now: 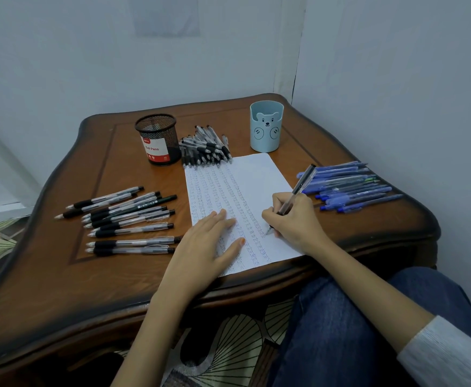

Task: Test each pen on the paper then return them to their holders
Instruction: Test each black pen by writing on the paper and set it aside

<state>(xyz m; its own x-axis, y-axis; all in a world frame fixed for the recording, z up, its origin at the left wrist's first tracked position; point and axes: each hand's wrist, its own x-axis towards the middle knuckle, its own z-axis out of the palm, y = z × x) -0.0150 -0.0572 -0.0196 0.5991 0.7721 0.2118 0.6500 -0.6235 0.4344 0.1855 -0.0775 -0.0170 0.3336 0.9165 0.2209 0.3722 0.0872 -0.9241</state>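
1. Your right grip (293,219) is closed round a clear-barrelled pen (298,188) with a dark top end. Thumb and fingers pinch it low on the barrel.
2. That pen leans up and away to the right. Its tip touches the white sheet of paper (245,174), low on the sheet's right side, just beside the rightmost column of marks.
3. The sheet lies in the middle of the brown wooden surface (61,289), slightly turned, with its near end at the surface's front edge. Columns of small bluish marks cover most of it.
4. Your left grip (209,241) holds nothing. It rests palm down on the lower left part of the sheet, fingers straight.
5. The black wire-mesh cylindrical holder (157,138), with a red-and-white label, stands upright behind and to the left of the sheet.
6. The pale blue round holder with a bear face (266,127) stands upright just beyond the sheet's far right corner.
7. A heap of clear pens with black sleeves (203,146) lies between the two holders and reaches the sheet's far edge.
8. A loose row of similar black-sleeved pens (122,216) lies on the surface left of the sheet, roughly parallel to one another.
9. A cluster of blue pens (351,185) lies right of the sheet, near the surface's right edge.
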